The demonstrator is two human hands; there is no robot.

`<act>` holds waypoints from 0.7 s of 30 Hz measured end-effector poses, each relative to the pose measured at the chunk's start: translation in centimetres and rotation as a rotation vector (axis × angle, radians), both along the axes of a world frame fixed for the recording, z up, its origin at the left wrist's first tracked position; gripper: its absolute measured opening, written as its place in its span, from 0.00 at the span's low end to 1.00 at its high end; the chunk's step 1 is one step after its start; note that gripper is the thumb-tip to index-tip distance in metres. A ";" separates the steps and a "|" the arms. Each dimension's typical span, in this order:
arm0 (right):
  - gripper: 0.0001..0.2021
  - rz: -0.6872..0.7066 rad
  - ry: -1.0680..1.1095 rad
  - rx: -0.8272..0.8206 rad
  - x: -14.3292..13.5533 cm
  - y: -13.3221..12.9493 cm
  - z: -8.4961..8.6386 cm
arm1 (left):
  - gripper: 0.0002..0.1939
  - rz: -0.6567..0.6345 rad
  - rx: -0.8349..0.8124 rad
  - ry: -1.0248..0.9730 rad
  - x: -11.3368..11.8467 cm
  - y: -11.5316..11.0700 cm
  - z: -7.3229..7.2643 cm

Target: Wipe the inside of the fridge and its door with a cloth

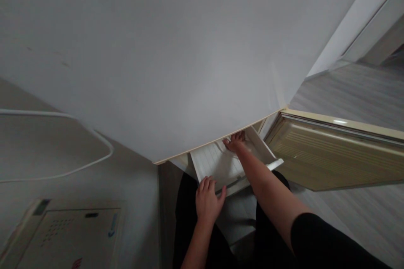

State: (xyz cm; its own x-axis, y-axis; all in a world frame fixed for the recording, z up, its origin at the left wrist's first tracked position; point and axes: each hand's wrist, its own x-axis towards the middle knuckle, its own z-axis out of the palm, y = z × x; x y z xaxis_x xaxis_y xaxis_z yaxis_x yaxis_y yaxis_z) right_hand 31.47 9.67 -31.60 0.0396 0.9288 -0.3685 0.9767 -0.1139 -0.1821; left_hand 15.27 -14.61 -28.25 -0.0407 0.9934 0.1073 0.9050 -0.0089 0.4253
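Note:
A shallow white drawer (pixel 217 164) is pulled out from under the large pale panel at the lower middle. My left hand (pixel 208 199) rests at the drawer's front left corner, its fingers over the edge and thumb apart. Deep inside the drawer, near its back right, my right hand (pixel 235 141) lies on the drawer's floor with fingers spread. Part of the drawer's back is hidden under the panel, and my right forearm covers some of its right side.
An open yellowish door (pixel 334 155) stands at the right. The big pale panel (pixel 176 59) fills the upper view. A white cable (pixel 107 145) hangs at the left above a metal wall box (pixel 72 235). My dark-clothed legs are below the drawer.

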 end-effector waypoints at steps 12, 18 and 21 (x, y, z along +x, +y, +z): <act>0.46 0.624 0.199 -0.052 -10.0 -4.4 -0.5 | 0.15 -0.025 0.052 0.094 -0.5 0.0 -0.8; 0.58 0.312 0.058 -0.109 1.3 -1.1 -1.1 | 0.14 -0.040 0.108 0.090 -0.3 0.0 -0.6; 0.61 0.184 -0.003 -0.169 5.2 -0.7 -1.6 | 0.13 -0.036 0.118 0.115 -0.2 0.0 -0.4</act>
